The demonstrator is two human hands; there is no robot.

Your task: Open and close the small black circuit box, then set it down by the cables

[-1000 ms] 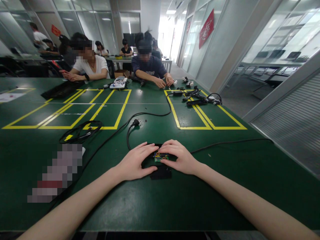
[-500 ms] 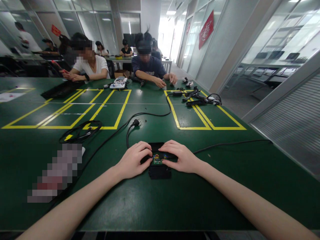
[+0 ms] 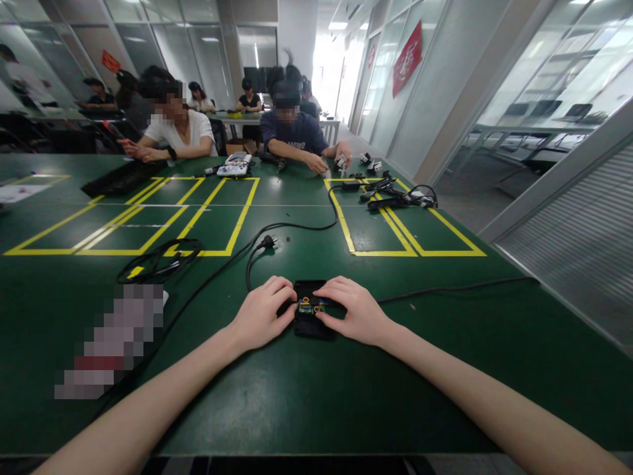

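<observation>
A small green circuit board [image 3: 305, 308] with copper-coloured coils sits between my hands, over an open black plastic case [image 3: 314, 328]. My left hand [image 3: 267, 311] has its thumb and fingers closed on the board's left end, where a black cable comes in. At the other end, my right hand [image 3: 360, 310] pinches the board beside a second black cable [image 3: 445, 286] that runs off to the right. My fingertips hide both cable joints. Left of the case, a short cord ends in a black mains plug [image 3: 268, 242].
A coiled black cable [image 3: 161, 260] and a blurred-out object [image 3: 116, 343] lie to my left. Yellow tape rectangles [image 3: 386, 254] mark the green table [image 3: 316, 402]. Across it, two people sit by a black tray [image 3: 119, 177], a white device [image 3: 236, 165] and tangled black cables [image 3: 395, 196].
The board has shifted slightly left, with both hands following. The case's near edge now lies closer to the board. Across the table, a person's hand holds up a small white part.
</observation>
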